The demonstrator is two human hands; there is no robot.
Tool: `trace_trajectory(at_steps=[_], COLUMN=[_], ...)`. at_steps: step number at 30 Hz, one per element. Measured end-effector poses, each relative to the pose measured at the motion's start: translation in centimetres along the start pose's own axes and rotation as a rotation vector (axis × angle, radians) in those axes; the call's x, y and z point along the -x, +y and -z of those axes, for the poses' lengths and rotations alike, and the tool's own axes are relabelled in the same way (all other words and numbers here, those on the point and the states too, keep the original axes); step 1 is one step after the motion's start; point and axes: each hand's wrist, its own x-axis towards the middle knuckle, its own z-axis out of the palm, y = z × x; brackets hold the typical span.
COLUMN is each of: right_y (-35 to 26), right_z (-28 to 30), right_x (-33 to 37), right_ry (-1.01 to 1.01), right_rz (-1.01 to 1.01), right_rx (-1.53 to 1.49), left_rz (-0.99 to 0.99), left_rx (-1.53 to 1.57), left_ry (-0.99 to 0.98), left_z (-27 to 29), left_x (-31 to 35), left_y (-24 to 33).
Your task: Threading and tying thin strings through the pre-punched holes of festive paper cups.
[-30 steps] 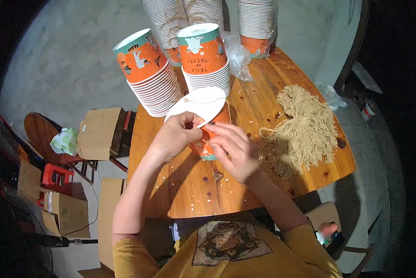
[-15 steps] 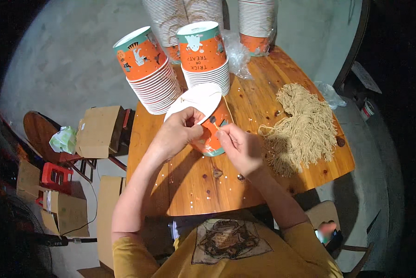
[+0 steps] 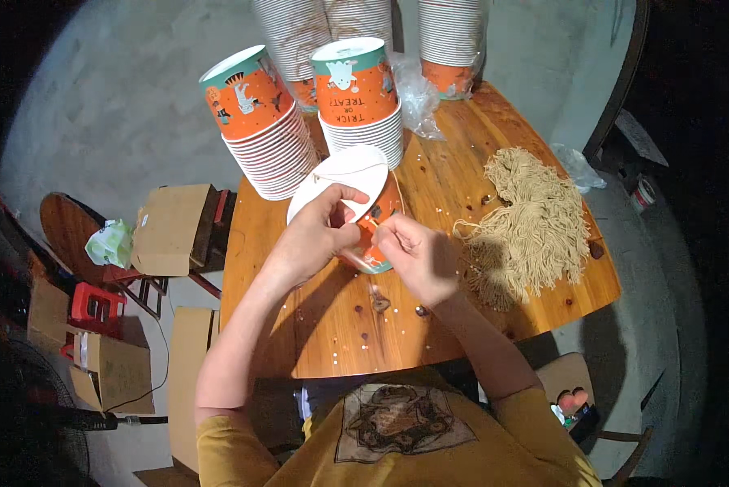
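Observation:
An orange paper bucket (image 3: 389, 200) with a green band and white inside lies tilted on the wooden table in front of me. A thin beige cord (image 3: 344, 173) crosses its mouth and hangs round its side. My left hand (image 3: 320, 231) grips the bucket near the rim, forefinger over the edge and thumb against the outer wall. Close beside that thumb, my right hand (image 3: 417, 256) pinches the cord's end between thumb and forefinger against the orange side. The fingers partly hide the cord there.
Two stacks of upside-down orange buckets, a left stack (image 3: 255, 105) and a middle stack (image 3: 352, 89), stand beyond my hands. Bagged stacks (image 3: 449, 40) rise at the back. A heap of beige cords (image 3: 535, 227) lies at right on the table (image 3: 413, 333). Cardboard boxes (image 3: 174, 227) are at left.
My left forefinger has stretched further over the rim. My right fingers have shifted slightly left and up with the cord, closer to the left thumb. The bucket stays in place.

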Motion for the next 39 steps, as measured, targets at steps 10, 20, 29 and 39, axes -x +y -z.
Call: trace_trajectory(at_steps=[10, 20, 29, 39], right_y=[0.2, 0.4, 0.4, 1.5], right_z=[0.3, 0.3, 0.4, 1.3], right_x=[-0.3, -0.1, 0.0, 0.6], right_ry=[0.034, 0.099, 0.119, 0.081], right_rz=[0.009, 0.039, 0.052, -0.041], right_rx=[0.110, 0.147, 0.167, 0.190], left_rz=[-0.016, -0.020, -0.002, 0.106], left_rx=[-0.044, -0.149, -0.208, 0.082], left_ry=[0.001, 0.004, -0.024, -0.217], left_z=[-0.6, -1.1, -1.5, -1.7], left_x=[-0.1, 0.1, 0.5, -0.8], left_y=[-0.2, 0.0, 0.7, 0.4])
